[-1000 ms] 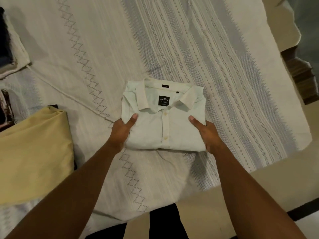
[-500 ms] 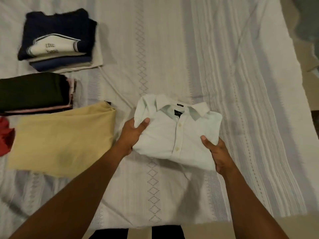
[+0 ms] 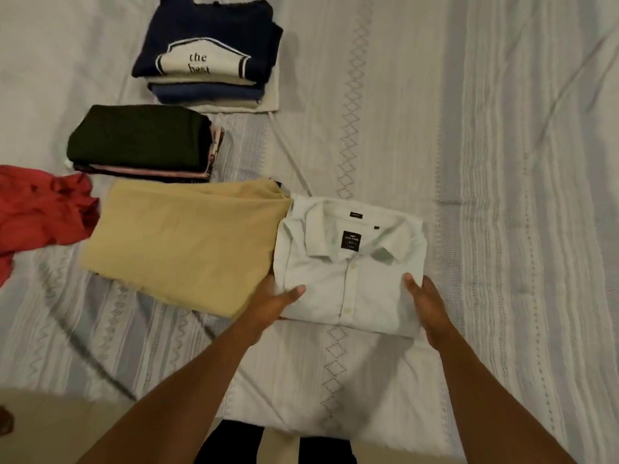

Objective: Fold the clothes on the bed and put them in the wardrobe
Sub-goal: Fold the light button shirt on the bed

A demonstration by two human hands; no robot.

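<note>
A folded pale collared shirt (image 3: 351, 269) with buttons and a black neck label sits on the bed, its left edge against a folded yellow garment (image 3: 181, 242). My left hand (image 3: 274, 304) grips the shirt's lower left corner, thumb on top and fingers underneath. My right hand (image 3: 427, 303) holds the lower right corner the same way, thumb on the cloth. The fingers under the shirt are hidden.
Further back on the white patterned bedspread (image 3: 485, 162) lie a dark green folded stack (image 3: 140, 142) and a navy stack (image 3: 211, 51) topped by a printed sweater. A crumpled red garment (image 3: 40, 205) lies at the left edge. The bed's near edge runs along the bottom.
Both hands have carried the folded shirt leftwards across the bed until it meets the yellow garment. The view has swung left, bringing the folded stacks and the red garment into sight.
</note>
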